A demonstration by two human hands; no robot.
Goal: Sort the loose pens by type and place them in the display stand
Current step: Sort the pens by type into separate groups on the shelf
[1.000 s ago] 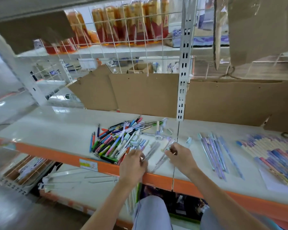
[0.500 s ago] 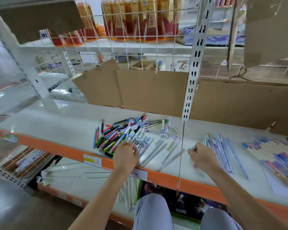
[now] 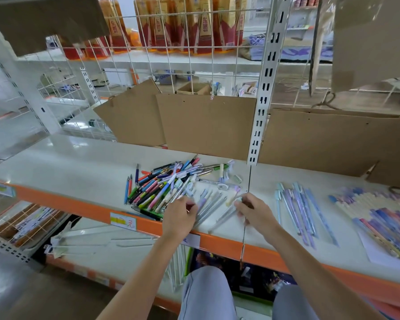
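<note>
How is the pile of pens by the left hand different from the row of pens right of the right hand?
The pile of pens has many colours: red, green, blue, pink, black. The row of pens is only pale blue and lilac.
The pile is crossed and heaped, pointing many ways; the row lies flat, nearly parallel.
The left hand touches the pile's near edge; the right hand does not touch the row.
Both lie on the white shelf.
</note>
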